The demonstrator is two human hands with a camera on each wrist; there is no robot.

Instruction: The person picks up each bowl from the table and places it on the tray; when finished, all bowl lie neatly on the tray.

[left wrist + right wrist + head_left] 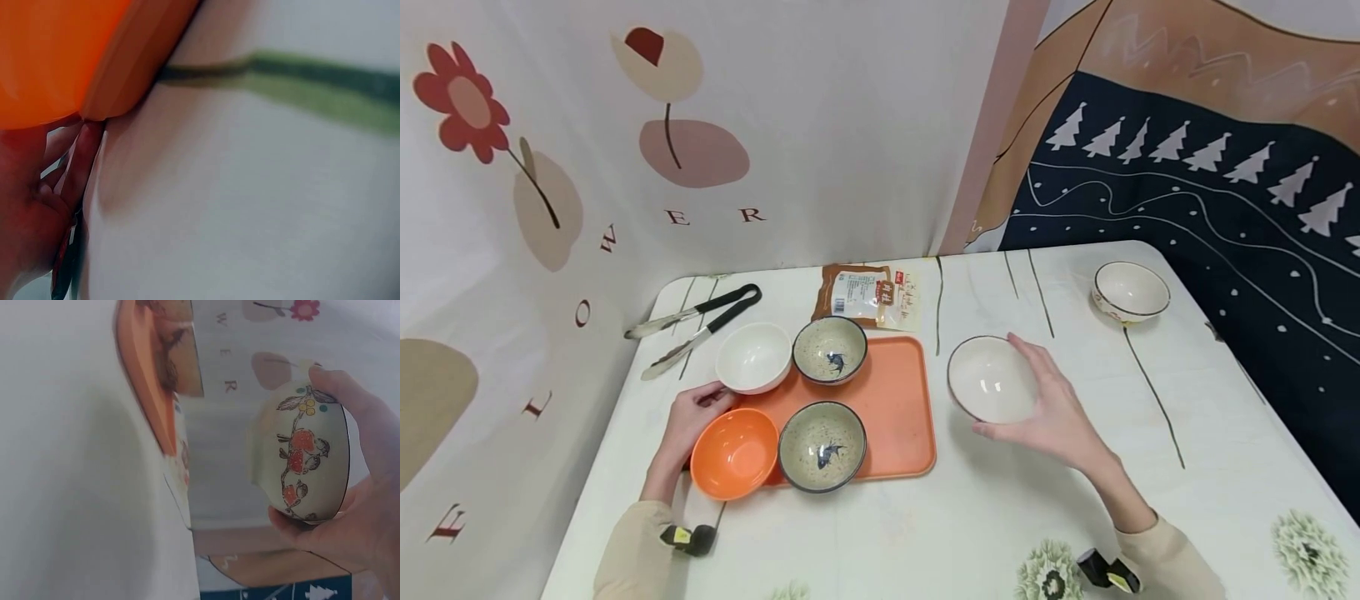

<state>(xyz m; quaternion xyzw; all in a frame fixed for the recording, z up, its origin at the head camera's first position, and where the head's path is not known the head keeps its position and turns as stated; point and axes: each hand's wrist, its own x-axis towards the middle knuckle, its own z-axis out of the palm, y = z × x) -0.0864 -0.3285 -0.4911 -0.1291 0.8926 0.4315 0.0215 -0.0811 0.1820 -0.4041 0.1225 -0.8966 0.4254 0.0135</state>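
My right hand [1051, 408] grips a bowl [991, 382] by its rim and side, held above the table to the right of the tray. Its inside is cream. In the right wrist view the bowl [306, 456] shows red berries and small birds painted outside. At the left edge of the orange tray [898, 408], my left hand [694, 419] holds the edge between a white bowl [754, 358] and an orange bowl [734, 454]. The left wrist view shows fingers [81, 162] right at the tray's underside. Two speckled bowls with blue fish, one smaller [830, 350] and one larger [822, 447], stand on the tray.
Black-handled tongs [700, 325] lie at the back left. A brown and cream food packet [868, 297] lies behind the tray. Another patterned bowl [1131, 292] stands at the back right corner of the table. Printed curtains hang behind the table.
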